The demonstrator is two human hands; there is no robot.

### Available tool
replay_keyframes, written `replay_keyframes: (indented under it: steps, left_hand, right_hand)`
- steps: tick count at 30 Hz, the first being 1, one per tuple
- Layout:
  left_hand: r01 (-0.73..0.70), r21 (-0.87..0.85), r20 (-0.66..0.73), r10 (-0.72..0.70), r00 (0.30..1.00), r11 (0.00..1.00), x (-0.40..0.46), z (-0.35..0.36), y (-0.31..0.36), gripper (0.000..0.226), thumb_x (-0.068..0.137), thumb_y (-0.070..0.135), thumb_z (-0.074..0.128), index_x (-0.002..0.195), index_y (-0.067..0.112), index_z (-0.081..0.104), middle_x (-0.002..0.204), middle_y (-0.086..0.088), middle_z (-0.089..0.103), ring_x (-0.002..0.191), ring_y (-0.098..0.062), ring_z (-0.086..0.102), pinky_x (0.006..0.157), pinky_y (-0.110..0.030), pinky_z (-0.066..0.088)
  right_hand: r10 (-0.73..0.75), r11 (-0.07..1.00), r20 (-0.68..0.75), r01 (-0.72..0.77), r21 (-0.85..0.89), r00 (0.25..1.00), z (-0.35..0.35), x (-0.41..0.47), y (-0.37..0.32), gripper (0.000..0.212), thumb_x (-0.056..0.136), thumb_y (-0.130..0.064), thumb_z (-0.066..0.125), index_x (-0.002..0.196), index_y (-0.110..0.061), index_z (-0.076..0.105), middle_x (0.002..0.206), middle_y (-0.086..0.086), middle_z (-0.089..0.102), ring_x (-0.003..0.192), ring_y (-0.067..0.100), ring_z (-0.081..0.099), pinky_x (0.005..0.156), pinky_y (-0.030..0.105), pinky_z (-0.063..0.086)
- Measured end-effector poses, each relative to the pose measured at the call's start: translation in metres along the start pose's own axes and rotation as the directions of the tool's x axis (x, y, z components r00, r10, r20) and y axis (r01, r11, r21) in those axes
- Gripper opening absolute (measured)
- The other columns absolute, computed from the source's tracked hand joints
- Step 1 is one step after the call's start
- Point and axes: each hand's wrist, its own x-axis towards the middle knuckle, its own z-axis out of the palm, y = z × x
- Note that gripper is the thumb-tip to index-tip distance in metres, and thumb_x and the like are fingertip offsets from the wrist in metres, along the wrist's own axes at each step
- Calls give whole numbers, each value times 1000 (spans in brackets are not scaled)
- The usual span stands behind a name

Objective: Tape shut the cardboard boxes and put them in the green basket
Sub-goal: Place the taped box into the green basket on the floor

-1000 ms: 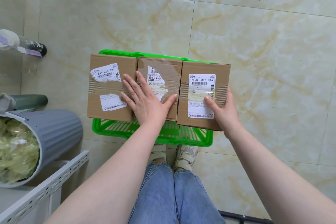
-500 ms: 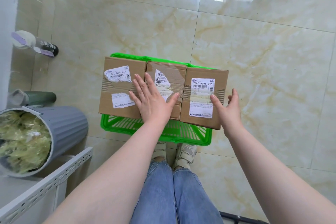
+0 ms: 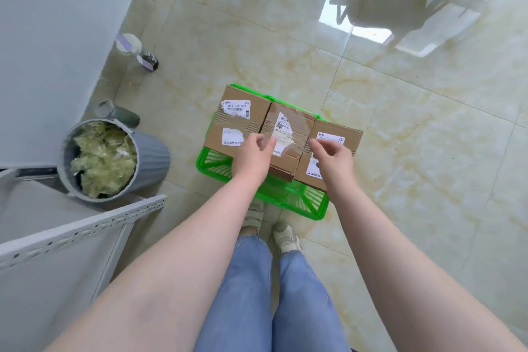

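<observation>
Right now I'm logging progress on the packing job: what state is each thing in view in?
left box: taped shut, lying across the basket
middle box: taped shut, between the other two
right box: flaps closed, on the basket
green basket: on the floor, boxes on top
grey bin: open, full of crumpled wrap
left hand: above the boxes, holds nothing
right hand: fingers loosely curled, holds nothing

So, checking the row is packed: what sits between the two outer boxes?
The middle box, flanked by the left box and right box, in the head view.
</observation>
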Motion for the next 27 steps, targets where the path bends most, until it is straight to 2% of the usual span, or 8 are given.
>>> replay_keyframes:
  steps: [4,6,8,11,15,20,24,27]
  left_hand:
    - [32,-194,-125,-57,990,980,-50,-56,0,29,98,40,53,109,16,65,110,2,67,85,-9,56,75,-23,36]
    - [41,-344,-178,-108,978,938,-81,-82,-9,26,99,36,52,105,15,66,107,-1,69,87,-11,61,78,-27,43]
    - [52,-516,-196,-177,965,855,-116,-109,-21,25,100,32,51,103,11,65,103,-4,70,93,-18,64,87,-33,49]
    - [21,-735,-234,-282,930,678,-175,-154,-50,26,102,26,48,104,6,64,98,-5,68,84,-15,63,77,-30,47]
    - [-71,-874,-304,-426,852,481,-263,-222,-109,25,102,23,48,107,5,65,97,-6,69,78,-14,63,73,-28,47]
    - [-278,-908,-415,-584,698,313,-374,-302,-215,20,102,19,48,90,13,64,88,-5,68,77,-14,63,69,-25,45]
    - [-376,-890,-442,-685,579,257,-441,-352,-309,18,101,21,50,90,13,63,88,-4,69,76,-14,64,68,-24,46]
    - [-393,-878,-460,-703,542,271,-474,-402,-366,18,100,21,51,87,15,61,86,-3,67,72,-12,62,65,-24,45]
  right_hand:
    - [-44,999,166,42,20,985,11,-56,-42,12,93,-28,64,91,-17,69,89,-1,70,82,12,61,87,35,51]
    - [-70,997,249,74,-5,966,19,-86,-59,12,93,-28,64,85,-20,67,83,-4,69,78,10,62,81,30,51]
    - [-91,993,337,111,-43,937,31,-119,-74,13,92,-28,66,84,-18,68,81,-5,70,76,8,63,76,27,51]
    - [-101,984,494,161,-80,863,59,-174,-92,12,91,-25,68,86,-14,70,81,-1,71,72,8,63,66,18,52]
    - [-77,954,686,253,-160,723,119,-263,-104,16,91,-22,67,96,-7,69,86,5,71,71,8,64,65,18,50]
    - [11,885,888,409,-223,461,208,-389,-96,13,92,-24,66,91,-11,71,88,4,73,79,12,65,77,25,52]
    - [71,793,964,572,-209,255,281,-490,-74,19,93,-25,64,98,-8,72,93,7,75,82,13,68,77,26,53]
    - [37,785,974,597,-166,221,336,-557,-54,22,93,-24,65,108,-7,67,101,11,71,88,18,65,78,28,53]
